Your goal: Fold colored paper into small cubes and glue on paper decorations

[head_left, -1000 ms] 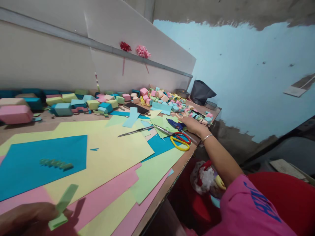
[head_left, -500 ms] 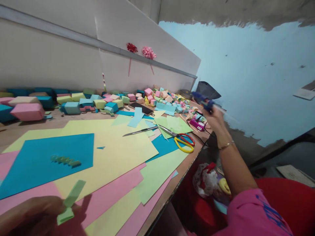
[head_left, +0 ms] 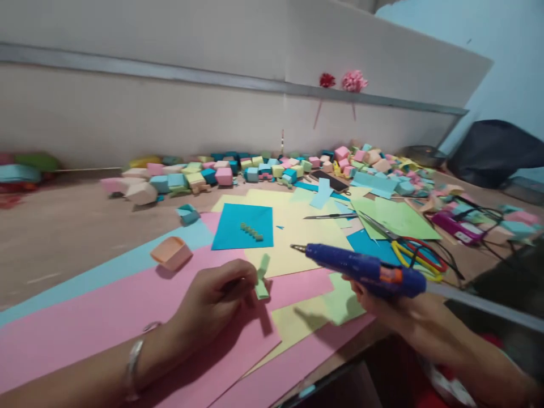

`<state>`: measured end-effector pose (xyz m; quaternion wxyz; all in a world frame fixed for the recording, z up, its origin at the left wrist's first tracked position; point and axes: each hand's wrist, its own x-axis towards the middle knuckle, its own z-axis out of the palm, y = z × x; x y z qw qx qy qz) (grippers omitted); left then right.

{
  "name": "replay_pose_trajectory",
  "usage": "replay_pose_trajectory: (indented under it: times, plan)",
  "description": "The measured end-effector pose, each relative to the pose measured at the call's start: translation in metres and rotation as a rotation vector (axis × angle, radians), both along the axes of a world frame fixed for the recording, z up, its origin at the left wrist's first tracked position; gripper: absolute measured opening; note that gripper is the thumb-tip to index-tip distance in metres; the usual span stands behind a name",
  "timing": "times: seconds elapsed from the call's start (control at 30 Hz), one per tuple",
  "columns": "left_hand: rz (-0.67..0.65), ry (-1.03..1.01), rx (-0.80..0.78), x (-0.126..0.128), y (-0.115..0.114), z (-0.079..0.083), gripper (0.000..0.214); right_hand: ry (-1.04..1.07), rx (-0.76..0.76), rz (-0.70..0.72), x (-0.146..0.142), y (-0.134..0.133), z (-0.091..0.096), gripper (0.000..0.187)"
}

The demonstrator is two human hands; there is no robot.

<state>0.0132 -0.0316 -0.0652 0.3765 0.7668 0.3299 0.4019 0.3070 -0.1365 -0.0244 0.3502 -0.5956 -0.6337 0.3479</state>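
Observation:
Between its fingertips, my left hand (head_left: 216,303) pinches a small folded light-green paper strip (head_left: 262,279) above pink paper (head_left: 161,323). My right hand (head_left: 378,309) grips a blue hot glue gun (head_left: 361,267), its metal nozzle pointing left toward the strip but apart from it. A clear glue stick (head_left: 484,309) sticks out of the gun's rear. Beyond my left hand lies a blue paper sheet (head_left: 227,232) carrying a small green pleated paper piece (head_left: 251,232). An open peach paper box (head_left: 171,253) stands left of it.
Scissors with red and yellow handles (head_left: 419,258) and a slim blade tool (head_left: 331,216) lie on the papers. Many small paper boxes (head_left: 224,177) line the back wall. A phone (head_left: 329,181) and a purple power block (head_left: 457,228) with black cords lie at right.
The view has swung left. My right hand has brought the glue gun from the far right side over the papers, closer to my left hand, which still holds the green strip.

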Motion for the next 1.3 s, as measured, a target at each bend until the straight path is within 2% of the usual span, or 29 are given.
replay_pose_trajectory:
  times: [0.1, 0.17, 0.27, 0.43, 0.6, 0.97, 1.3]
  plan:
    - [-0.044, 0.028, -0.022, 0.002, -0.003, 0.007, 0.019, -0.111, 0.109, 0.191, -0.022, 0.006, 0.003, 0.014]
    - [-0.034, -0.007, -0.033, 0.002, -0.003, 0.01, 0.02, -0.157, 0.183, 0.251, -0.033, 0.009, 0.004, 0.009]
    - [-0.046, -0.059, -0.058, 0.001, -0.002, 0.01, 0.019, -0.183, 0.241, 0.264, -0.041, 0.011, 0.002, 0.009]
    - [-0.051, -0.029, -0.037, 0.002, -0.002, 0.009, 0.022, -0.253, 0.116, 0.26, -0.041, 0.009, 0.0, 0.004]
    - [-0.068, -0.004, -0.031, 0.002, -0.002, 0.009, 0.02, -0.26, 0.083, 0.267, -0.039, 0.008, 0.001, 0.004]
    - [-0.092, 0.087, 0.073, 0.002, -0.006, 0.011, 0.023, -0.324, 0.153, 0.269, -0.042, 0.01, -0.003, 0.008]
    - [-0.111, 0.094, 0.117, 0.001, -0.004, 0.011, 0.02, -0.358, 0.133, 0.299, -0.04, 0.009, -0.002, 0.009]
